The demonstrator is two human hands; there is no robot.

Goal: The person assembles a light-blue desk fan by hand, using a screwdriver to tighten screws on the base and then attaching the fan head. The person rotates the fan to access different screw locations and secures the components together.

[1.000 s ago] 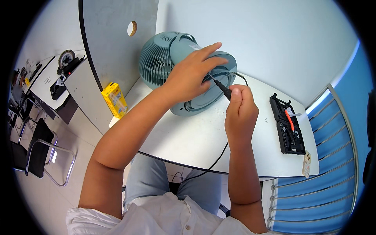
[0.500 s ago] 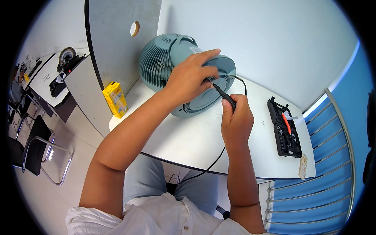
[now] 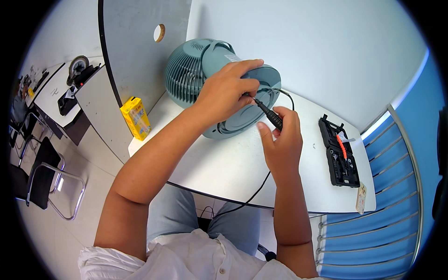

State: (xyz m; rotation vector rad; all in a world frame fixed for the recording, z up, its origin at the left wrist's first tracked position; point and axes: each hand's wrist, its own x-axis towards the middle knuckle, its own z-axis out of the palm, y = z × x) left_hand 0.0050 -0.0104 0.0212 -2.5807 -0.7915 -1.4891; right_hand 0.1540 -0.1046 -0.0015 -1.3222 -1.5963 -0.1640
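Right hand (image 3: 282,140) — closed round a slim black screwdriver (image 3: 268,113), tip at the base of the teal plastic table fan (image 3: 219,84), frame centre. Left hand (image 3: 228,91) — clamped over the fan's housing. Fan lies tipped on the white surface (image 3: 224,168); housing unopened, screw work judged unfinished. Since earlier frame: fan higher in frame, right hand's fingers looser. Black bit case (image 3: 339,154) at right.

right hand (image 3: 282,142): fingers now loosen, index lifts off screwdriver (image 3: 268,113) | left hand (image 3: 226,93): shifts, thumb curls down by the tip | fan (image 3: 219,84): tilts slightly
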